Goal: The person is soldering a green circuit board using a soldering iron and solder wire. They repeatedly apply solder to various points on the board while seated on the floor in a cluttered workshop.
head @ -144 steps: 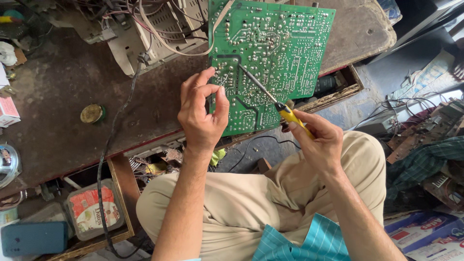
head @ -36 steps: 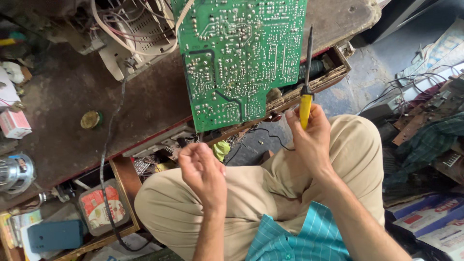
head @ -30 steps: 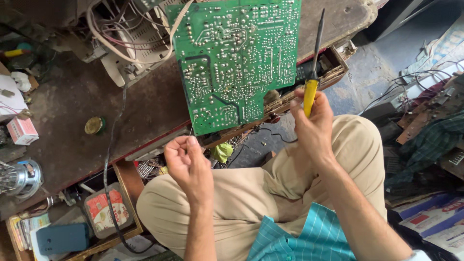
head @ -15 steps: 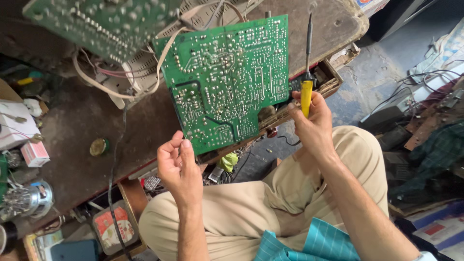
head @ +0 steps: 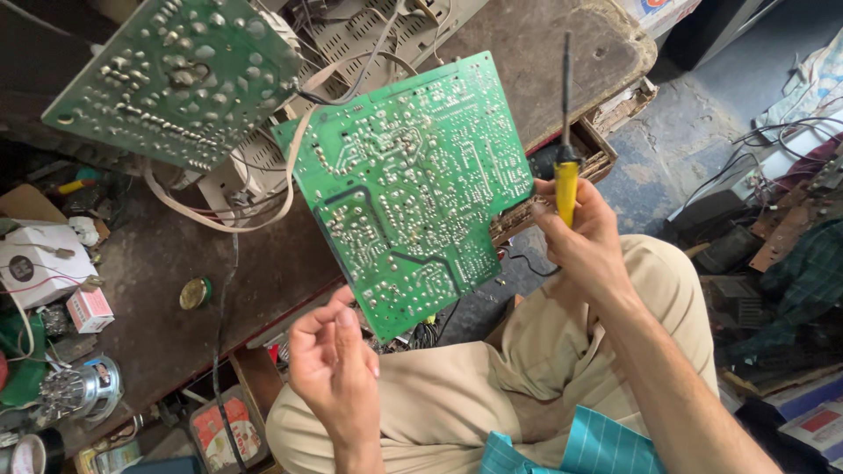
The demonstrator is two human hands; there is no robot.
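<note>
A green circuit board [head: 413, 184], solder side up, leans over the edge of a dark workbench [head: 158, 254], tied by pale wires to a white chassis behind it. My right hand [head: 584, 241] is shut on a yellow-handled tool [head: 566, 189]. Its long thin dark shaft points straight up just right of the board without touching it. My left hand [head: 329, 369] hovers over my lap below the board's lower corner. Its fingers are bunched together and nothing shows between them. A second green board [head: 176, 79] stands tilted at the upper left.
On the bench lie a small round tin [head: 195, 292], a white box [head: 35, 263] and a small pink box [head: 90, 309]. A metal motor part [head: 83, 391] sits low left. An open wooden drawer [head: 597, 149] juts out behind the tool. Cables and scrap electronics [head: 755, 228] crowd the floor at right.
My left hand has come off the board and dropped toward my lap. My right hand lifted the tool from the board's surface and turned it upright. The view now takes in the second board.
</note>
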